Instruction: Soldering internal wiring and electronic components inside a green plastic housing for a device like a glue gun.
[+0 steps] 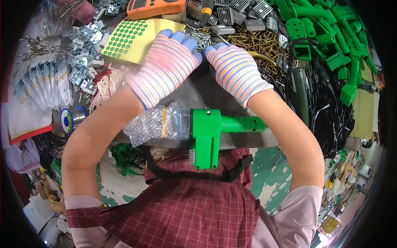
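Observation:
My left hand, in a striped glove with blue fingertips, is beside the small pile of silver screws and partly covers a yellow sheet of round green stickers. Its fingers curl downward; anything under them is hidden. My right hand, gloved alike, is at the right of the silver screws, before a heap of brass-coloured screws. Its fingers bend inward, and what they hold, if anything, cannot be seen. Between my forearms, at the table's near edge, a green plastic housing with a tubular handle lies beside a bubble-wrap bundle.
Green plastic housings pile up at the far right, with black cables below them. Finned metal blocks and an orange meter are at the back. Metal brackets, bagged parts and a solder spool lie at left.

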Tool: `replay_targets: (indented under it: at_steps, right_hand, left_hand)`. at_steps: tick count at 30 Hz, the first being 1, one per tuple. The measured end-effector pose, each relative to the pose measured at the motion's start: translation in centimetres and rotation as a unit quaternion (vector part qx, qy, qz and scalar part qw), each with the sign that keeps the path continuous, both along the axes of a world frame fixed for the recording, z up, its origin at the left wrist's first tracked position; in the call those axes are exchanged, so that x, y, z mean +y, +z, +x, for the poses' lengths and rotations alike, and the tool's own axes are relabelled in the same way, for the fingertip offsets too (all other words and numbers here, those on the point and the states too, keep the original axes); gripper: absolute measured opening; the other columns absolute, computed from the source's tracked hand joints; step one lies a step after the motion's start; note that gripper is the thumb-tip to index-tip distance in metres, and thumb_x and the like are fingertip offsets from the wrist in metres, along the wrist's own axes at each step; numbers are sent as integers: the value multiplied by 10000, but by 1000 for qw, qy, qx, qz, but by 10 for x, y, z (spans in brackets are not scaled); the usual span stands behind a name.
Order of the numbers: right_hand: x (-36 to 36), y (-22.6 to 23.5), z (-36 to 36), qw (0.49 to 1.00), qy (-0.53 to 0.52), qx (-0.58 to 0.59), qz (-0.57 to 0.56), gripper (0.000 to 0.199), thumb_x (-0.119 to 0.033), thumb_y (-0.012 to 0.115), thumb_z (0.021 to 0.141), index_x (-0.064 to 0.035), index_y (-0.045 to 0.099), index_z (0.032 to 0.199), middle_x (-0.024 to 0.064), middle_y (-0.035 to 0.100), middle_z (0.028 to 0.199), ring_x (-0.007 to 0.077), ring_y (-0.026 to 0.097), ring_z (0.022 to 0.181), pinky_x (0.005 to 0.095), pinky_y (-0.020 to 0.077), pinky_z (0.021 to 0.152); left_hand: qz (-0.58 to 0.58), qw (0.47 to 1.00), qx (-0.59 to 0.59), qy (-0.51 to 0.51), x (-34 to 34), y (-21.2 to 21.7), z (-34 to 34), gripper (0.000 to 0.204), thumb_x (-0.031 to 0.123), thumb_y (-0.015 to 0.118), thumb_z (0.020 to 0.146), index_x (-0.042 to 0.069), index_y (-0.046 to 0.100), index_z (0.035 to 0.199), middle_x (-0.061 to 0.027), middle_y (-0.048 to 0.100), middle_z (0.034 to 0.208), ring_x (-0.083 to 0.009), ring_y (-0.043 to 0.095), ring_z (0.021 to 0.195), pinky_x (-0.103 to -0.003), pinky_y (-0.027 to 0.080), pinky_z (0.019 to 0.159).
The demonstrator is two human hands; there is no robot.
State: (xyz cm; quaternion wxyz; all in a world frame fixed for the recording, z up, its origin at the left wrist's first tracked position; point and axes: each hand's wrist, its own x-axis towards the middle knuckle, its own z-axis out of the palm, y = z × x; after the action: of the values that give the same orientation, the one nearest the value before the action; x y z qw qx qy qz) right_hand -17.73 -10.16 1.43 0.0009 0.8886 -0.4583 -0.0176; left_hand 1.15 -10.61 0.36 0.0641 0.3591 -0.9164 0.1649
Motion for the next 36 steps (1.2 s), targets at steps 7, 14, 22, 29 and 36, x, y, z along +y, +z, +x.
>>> replay_targets:
  at_steps: [7,14,22,29,36]
  right_hand:
    - [16,-6,-37,977,-32,-210,8,138,-113,634,841,-38,620,956,191,641,877,391,627,842,466,507,741]
    - [6,-1,-4,988,32,-141,-62,139,-78,617,785,-45,655,914,159,683,878,343,681,829,438,551,732]
    - [-1,11,-8,1000,-11,-25,-5,234,-75,604,811,-14,700,1015,177,707,926,321,699,884,407,564,796]
    - [114,56,-79,772,-273,-535,209,158,-117,745,827,-34,692,950,107,675,929,253,650,897,347,517,830]
    - [188,6,-93,909,-199,-362,-48,261,-207,850,694,-148,722,914,84,643,1158,344,541,1189,494,394,1059]
  left_hand:
    - [303,887,346,37,45,20,2,131,127,622,905,34,600,994,-92,666,1000,-280,644,957,-426,503,853]
    - [543,735,402,60,103,39,4,126,80,559,971,18,558,1082,-119,697,1033,-192,671,997,-349,531,862]
    - [585,514,616,121,87,27,-2,132,45,591,933,0,604,1057,-82,698,978,-128,662,933,-274,524,854]
    - [644,544,531,83,73,38,-24,155,51,562,967,-8,589,1108,-94,686,1050,-156,662,985,-312,534,910]
    - [639,673,368,-59,62,28,-88,165,95,682,890,27,660,1039,-58,665,983,-139,615,961,-306,490,885]
